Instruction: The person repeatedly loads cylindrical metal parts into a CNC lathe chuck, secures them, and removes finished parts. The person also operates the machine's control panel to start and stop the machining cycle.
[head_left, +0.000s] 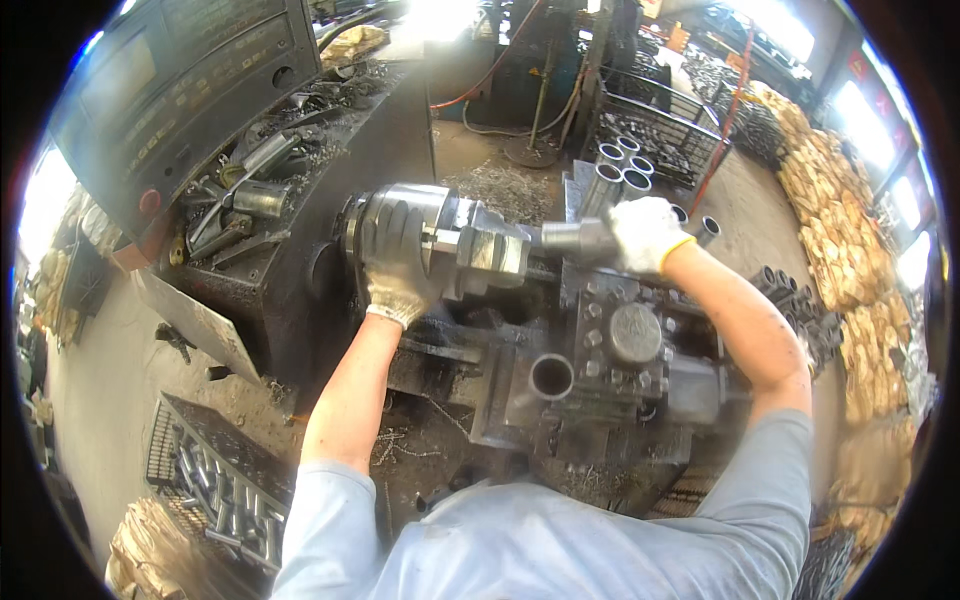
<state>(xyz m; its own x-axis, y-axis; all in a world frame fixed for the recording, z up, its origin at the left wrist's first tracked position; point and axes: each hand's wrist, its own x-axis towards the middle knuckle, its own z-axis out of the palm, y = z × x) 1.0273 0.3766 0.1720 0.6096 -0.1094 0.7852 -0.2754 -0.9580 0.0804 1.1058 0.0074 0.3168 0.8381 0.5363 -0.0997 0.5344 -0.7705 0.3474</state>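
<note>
My left hand (395, 265), in a pale work glove smudged dark, lies over the front of the lathe chuck (430, 205). Its fingers are stretched out along the steel, and stepped jaws (490, 250) stand out to their right. A short metal tube (580, 238) points at those jaws from the right, with a gap between. My right hand (645, 235), in a white glove with a yellow cuff, is closed around the tube's right end. Below it sits the tool post (634, 332) with its ring of bolts. Another tube (551, 376) stands upright on the machine near me.
Several upright tubes (625, 165) stand on the machine's far side, before a wire cage (660, 115). Tools and shavings cover the headstock top (260, 180). At lower left is a crate (170, 425) of small metal cylinders. Stacked sacks (840, 220) line the right side.
</note>
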